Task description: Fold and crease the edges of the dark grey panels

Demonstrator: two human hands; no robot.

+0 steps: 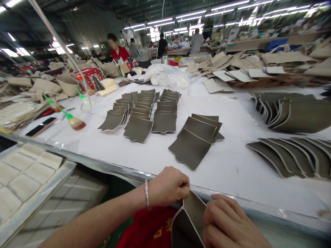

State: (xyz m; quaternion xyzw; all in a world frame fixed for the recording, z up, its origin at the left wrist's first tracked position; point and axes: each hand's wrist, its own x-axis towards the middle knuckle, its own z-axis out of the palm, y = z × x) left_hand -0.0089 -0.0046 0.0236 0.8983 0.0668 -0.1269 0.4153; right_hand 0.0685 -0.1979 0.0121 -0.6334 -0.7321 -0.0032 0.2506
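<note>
At the table's front edge, my left hand [169, 186] is closed on the top corner of a dark olive, light-edged leather-like panel [193, 210]. My right hand [227, 224] grips the same piece along its right side, fingers curled. A pale edge line runs down the piece, and its lower part leaves the frame. Just beyond my hands lies a small pile of matching flat panels [192, 148], their near edge notched. Farther back, several overlapping rows of such panels [138, 129] cover the middle of the white tabletop [144, 158].
Curved panel stacks [289, 158] stand at the right. Bottles with green nozzles [74, 122] and a phone [41, 126] lie at the left. A tray of pale pieces [28, 172] sits below the table edge. Clear plastic bags [168, 75] lie behind; a person in red [120, 51] is farther back.
</note>
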